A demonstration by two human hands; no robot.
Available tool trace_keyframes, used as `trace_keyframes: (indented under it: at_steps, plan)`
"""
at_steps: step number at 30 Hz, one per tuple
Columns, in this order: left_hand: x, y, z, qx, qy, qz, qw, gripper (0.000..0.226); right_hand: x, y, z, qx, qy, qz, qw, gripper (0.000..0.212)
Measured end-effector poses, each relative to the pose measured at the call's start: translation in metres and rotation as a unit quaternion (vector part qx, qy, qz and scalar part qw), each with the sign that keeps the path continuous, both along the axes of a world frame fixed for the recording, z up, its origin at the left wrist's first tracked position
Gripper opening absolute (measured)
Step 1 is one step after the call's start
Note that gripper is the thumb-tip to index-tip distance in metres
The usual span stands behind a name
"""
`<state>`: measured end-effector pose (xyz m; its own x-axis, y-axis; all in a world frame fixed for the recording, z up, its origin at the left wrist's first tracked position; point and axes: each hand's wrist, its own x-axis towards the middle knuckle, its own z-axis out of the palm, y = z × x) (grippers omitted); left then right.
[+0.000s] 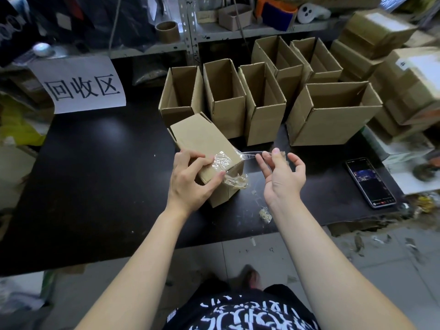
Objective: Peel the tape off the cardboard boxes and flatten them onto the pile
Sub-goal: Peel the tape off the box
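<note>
I'm mid-peel. My left hand grips the small box lying near-centre on the worktop, while my right hand pinches the tape strip in its fingers, stretched rightward. Next, I reckon, a steady pull farther right should free it.

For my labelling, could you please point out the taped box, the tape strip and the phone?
taped box [202, 139]: head view, upper face.
tape strip [249, 155]: head view, stretched middle.
phone [370, 182]: head view, screen centre.

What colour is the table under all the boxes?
Black: the table is dark and slightly shiny, seen in the head view.
</note>
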<state>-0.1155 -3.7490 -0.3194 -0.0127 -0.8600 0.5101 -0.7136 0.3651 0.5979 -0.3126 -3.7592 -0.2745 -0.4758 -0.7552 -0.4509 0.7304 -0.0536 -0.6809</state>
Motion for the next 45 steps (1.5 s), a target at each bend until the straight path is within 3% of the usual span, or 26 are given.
trace_keyframes:
  at_steps: [3,6,9,13,17,27,29,33,35,37,39,45]
  plan:
    - [0.001,0.001,0.002,0.019,0.024,-0.004,1.000,0.036,0.002,-0.007,-0.005,-0.003,-0.028,0.017,0.999,0.032]
    - [0.005,0.004,0.003,0.031,0.036,-0.008,0.999,0.036,-0.001,-0.008,-0.005,-0.048,-0.072,0.116,0.989,0.022]
    - [0.007,0.005,0.005,0.044,0.038,-0.011,0.998,0.036,-0.006,0.000,-0.004,-0.063,-0.061,0.179,0.980,0.022]
    - [0.005,0.005,0.004,0.055,0.039,-0.014,0.998,0.036,-0.007,0.001,-0.011,-0.041,0.105,0.213,0.970,0.025]
    - [0.005,0.006,0.003,0.053,0.035,-0.010,0.998,0.038,-0.006,-0.001,-0.012,-0.068,0.238,0.265,0.932,0.037]
    - [0.005,0.005,0.004,0.060,0.026,-0.013,0.998,0.041,0.001,-0.005,-0.007,-0.069,0.350,0.248,0.901,0.044]
    - [0.004,0.005,0.005,0.061,0.027,-0.017,0.998,0.040,0.004,-0.005,-0.007,-0.064,0.413,0.229,0.879,0.041]
    - [0.006,0.006,0.003,0.063,0.029,-0.012,0.998,0.039,0.000,-0.008,-0.010,-0.052,0.560,0.210,0.799,0.042]
    - [0.007,0.008,0.002,0.059,0.026,-0.014,0.998,0.040,-0.008,-0.009,-0.011,-0.002,0.492,0.268,0.828,0.044]
    - [0.008,0.007,0.001,0.059,0.023,-0.013,0.998,0.040,-0.009,-0.007,-0.015,0.040,0.365,0.342,0.865,0.032]
    - [0.007,0.006,0.001,0.062,0.022,-0.010,0.998,0.040,-0.007,-0.004,-0.015,0.065,0.290,0.382,0.875,0.020]
    - [0.007,0.005,0.002,0.065,0.015,-0.014,0.998,0.042,-0.014,-0.009,-0.003,0.039,0.196,0.397,0.896,0.015]
